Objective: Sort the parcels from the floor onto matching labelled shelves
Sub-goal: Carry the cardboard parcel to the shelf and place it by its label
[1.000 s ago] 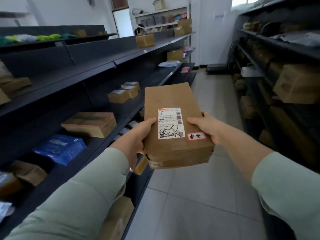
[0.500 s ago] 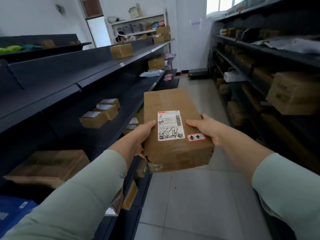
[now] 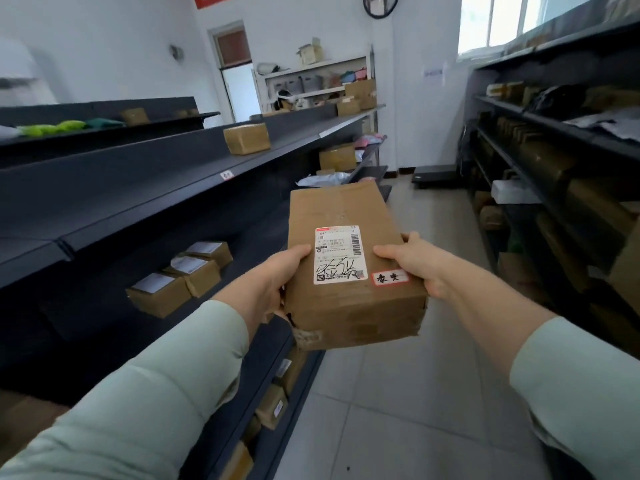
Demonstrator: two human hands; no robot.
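two shelf units, left shelves [image 3: 173, 188] and right shelves [image 3: 554, 140], already holding boxes, so the sorting is looking partly done. one parcel [image 3: 346, 209] hanging in mid-air over the aisle, not shelved yet. on the left: one box [image 3: 246, 138] sitting up top, three small boxes [image 3: 180, 275] lining the middle level, others too blurred to count. left hand [image 3: 277, 275] and right hand [image 3: 412, 261] each gripping a parcel side. two stickers showing: white label [image 3: 339, 254], red-edged sticker [image 3: 389, 277].

Fingers of left hand [image 3: 273, 282] and right hand [image 3: 415, 263] lie hidden under the parcel [image 3: 339, 206]. Print on its shipping label [image 3: 339, 254], between the hands, is illegible; the shelf tag [image 3: 227, 175], up-left of the grip, is too small to read.
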